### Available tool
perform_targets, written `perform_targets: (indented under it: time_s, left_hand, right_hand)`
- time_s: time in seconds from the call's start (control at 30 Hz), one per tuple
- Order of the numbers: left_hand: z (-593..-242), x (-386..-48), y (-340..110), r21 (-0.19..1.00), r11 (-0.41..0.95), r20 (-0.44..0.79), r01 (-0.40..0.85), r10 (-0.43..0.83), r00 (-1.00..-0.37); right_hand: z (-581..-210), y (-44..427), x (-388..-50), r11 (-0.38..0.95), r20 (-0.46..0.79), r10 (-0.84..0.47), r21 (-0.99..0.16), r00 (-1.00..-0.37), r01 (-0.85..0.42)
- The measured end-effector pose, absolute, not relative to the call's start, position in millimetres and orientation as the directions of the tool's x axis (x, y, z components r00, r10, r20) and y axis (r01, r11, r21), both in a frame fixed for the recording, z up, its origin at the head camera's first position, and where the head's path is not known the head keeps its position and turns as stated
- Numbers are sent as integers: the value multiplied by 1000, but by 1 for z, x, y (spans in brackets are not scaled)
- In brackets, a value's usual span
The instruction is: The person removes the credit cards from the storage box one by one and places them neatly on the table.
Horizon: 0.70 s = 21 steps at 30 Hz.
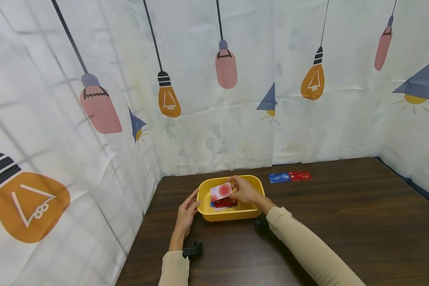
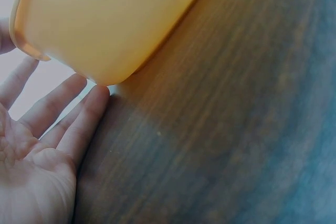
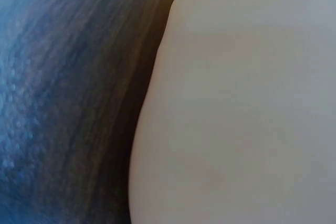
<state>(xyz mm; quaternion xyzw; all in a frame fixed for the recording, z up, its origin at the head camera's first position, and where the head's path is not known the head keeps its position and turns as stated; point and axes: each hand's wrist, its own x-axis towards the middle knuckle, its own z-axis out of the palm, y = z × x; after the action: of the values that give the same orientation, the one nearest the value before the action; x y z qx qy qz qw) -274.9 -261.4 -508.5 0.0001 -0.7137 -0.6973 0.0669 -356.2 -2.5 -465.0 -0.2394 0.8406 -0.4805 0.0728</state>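
A yellow plastic basket (image 1: 232, 216) stands on the dark wooden table. Above its inside, my right hand (image 1: 246, 190) pinches a white and pink card (image 1: 221, 191) between thumb and fingers. Beneath that card lie a red VIP card (image 1: 227, 203), part of a blue card and a whitish one. My left hand (image 1: 186, 214) rests its fingertips against the basket's left end, its fingers nearly straight in the left wrist view, where the basket's outer wall (image 2: 115, 19) shows close up. Only bare skin and table fill the right wrist view; the right fingers are hidden there.
Right of the basket, a blue card (image 1: 279, 178) and a red VIP card (image 1: 300, 176) lie side by side on the table (image 1: 343, 214). A white curtain (image 1: 200, 147) printed with lamps runs along the table's back and left sides. Each wrist wears a black device (image 1: 193, 250).
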Motion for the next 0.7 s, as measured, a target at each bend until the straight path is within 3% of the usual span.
perform_targets:
  time_s: [0.43,0.7]
  left_hand:
    - [-509,-274,-262,996,39,87,83,-104,-991]
    - [-510,-276,-261,996,40,88,84,-105,-991]
  right_hand:
    - [-466,-3,-359,325,189,-395,-887,-899,-329]
    - [-461,3,-357,226,270,-394,-898,-879,-377]
